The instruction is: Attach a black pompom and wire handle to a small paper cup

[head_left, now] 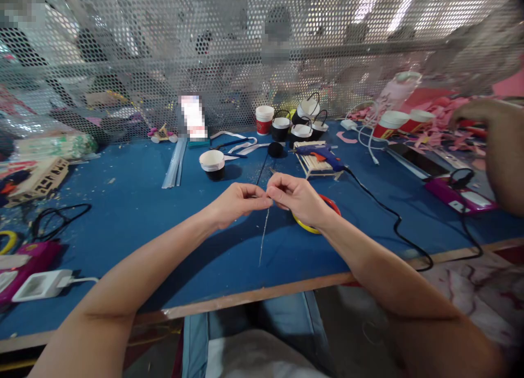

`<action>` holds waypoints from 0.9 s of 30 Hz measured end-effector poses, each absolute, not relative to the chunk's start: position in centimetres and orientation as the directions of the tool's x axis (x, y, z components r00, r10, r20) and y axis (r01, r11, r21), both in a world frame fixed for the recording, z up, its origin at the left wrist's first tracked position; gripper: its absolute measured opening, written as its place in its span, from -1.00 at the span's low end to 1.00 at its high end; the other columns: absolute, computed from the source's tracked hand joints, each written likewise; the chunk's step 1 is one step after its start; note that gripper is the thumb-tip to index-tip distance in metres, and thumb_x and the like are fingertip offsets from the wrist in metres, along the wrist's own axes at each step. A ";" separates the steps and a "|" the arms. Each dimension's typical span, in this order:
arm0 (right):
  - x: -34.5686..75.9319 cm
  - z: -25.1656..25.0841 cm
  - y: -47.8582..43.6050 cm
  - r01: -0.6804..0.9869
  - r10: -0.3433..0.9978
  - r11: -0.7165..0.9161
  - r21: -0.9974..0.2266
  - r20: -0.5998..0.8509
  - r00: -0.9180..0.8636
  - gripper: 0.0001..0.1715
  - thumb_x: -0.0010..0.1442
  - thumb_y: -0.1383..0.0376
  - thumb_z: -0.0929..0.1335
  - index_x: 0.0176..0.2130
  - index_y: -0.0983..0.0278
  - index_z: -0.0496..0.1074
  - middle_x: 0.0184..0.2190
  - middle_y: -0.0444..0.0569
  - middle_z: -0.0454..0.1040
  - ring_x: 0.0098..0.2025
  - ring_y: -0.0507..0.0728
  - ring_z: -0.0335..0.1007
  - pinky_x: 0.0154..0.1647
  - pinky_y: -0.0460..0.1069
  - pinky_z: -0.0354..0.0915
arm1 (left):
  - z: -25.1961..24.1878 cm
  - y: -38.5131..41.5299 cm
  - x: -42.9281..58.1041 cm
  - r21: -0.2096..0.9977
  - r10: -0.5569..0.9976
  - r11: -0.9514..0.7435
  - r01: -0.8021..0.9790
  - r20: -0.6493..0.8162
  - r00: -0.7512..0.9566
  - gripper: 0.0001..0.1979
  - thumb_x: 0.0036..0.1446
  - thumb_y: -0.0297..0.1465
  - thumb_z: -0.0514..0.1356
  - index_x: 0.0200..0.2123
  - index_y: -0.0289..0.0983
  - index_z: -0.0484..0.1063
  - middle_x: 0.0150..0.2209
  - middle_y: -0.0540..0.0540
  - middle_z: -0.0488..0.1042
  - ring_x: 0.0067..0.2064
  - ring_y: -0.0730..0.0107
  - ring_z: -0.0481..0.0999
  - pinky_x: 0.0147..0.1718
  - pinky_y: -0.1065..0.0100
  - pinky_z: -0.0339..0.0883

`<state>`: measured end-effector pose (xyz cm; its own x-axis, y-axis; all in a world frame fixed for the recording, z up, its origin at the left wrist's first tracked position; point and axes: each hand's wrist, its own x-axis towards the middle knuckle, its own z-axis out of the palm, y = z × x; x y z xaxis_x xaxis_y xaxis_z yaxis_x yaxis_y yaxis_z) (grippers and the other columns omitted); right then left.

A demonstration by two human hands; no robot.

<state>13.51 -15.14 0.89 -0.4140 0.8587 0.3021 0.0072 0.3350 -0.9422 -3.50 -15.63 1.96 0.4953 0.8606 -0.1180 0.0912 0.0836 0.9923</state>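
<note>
Above the blue table, my left hand (241,204) and my right hand (298,199) meet, both pinched closed at a thin string (265,236). Its loose end hangs below my fingertips. A dark strand (262,167) runs from near a black ball of yarn (277,149) toward my hands; whether it is the same string I cannot tell. Under my right palm show red and yellow curved handles (306,226), perhaps of scissors; whether my palm holds them is hidden. Just beyond my hands stands a white paper cup (212,165) with a black-wrapped lower part.
A blue glue gun (327,157) rests on a small stick rack (317,167), its black cord trailing right. Black-wrapped cups (302,132) with handles stand behind. Clear glue sticks (175,165) lie left. Power strips (460,195) sit at both sides. Another person's arm (505,154) reaches in from the right.
</note>
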 end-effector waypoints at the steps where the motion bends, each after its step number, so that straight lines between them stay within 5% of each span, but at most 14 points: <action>1: 13.5 0.9 -15.2 0.012 0.860 0.337 -0.942 0.302 -0.411 -0.72 0.10 0.16 0.36 -0.47 0.31 0.29 -0.59 -0.23 0.16 -0.60 -0.12 0.03 -0.62 -0.13 -0.02 | 2.0 -15.7 -3.5 0.992 0.859 0.094 0.084 -0.123 0.497 -0.70 -0.12 -0.23 0.30 -0.53 -0.34 0.33 -0.68 0.14 0.09 -0.63 0.70 -0.03 -0.64 0.46 -0.26; 10: 13.6 1.0 -15.0 -0.111 0.878 0.197 -0.974 0.225 -0.423 -0.56 0.22 0.01 0.18 -0.19 0.28 0.38 -0.45 -0.13 0.29 -0.56 -0.09 0.15 -0.61 -0.13 0.08 | 2.5 -15.5 -3.7 0.994 0.867 0.078 0.075 -0.105 0.487 -0.71 -0.13 -0.24 0.30 -0.53 -0.34 0.34 -0.66 0.13 0.12 -0.63 0.69 -0.01 -0.63 0.45 -0.22; 16: 13.6 0.9 -15.1 0.001 0.850 0.302 -0.953 0.269 -0.453 -0.71 0.10 0.14 0.35 -0.46 0.31 0.32 -0.59 -0.21 0.21 -0.59 -0.10 0.06 -0.59 -0.13 0.03 | 2.1 -15.4 -3.8 0.989 0.830 0.081 0.124 -0.136 0.541 -0.70 -0.13 -0.23 0.30 -0.53 -0.35 0.33 -0.64 0.12 0.12 -0.61 0.69 -0.02 -0.62 0.45 -0.23; 23: 13.7 0.8 -15.0 0.039 0.873 0.292 -0.956 0.249 -0.420 -0.61 0.21 0.02 0.19 -0.32 0.30 0.32 -0.50 -0.13 0.30 -0.55 -0.07 0.18 -0.60 -0.13 0.11 | 2.5 -15.3 -3.8 0.985 0.865 0.011 0.172 -0.095 0.492 -0.72 -0.13 -0.25 0.28 -0.54 -0.35 0.35 -0.62 0.10 0.20 -0.60 0.67 0.05 -0.61 0.46 -0.13; 27: 13.8 1.0 -15.0 0.255 0.877 0.398 -0.881 0.284 -0.387 -0.58 0.19 0.00 0.21 -0.44 0.30 0.28 -0.57 -0.15 0.26 -0.56 -0.06 0.11 -0.59 -0.11 0.05 | 2.5 -15.3 -3.9 0.969 0.875 -0.062 0.238 -0.062 0.480 -0.74 -0.12 -0.26 0.27 -0.53 -0.36 0.37 -0.58 0.07 0.28 -0.55 0.64 0.14 -0.56 0.47 -0.02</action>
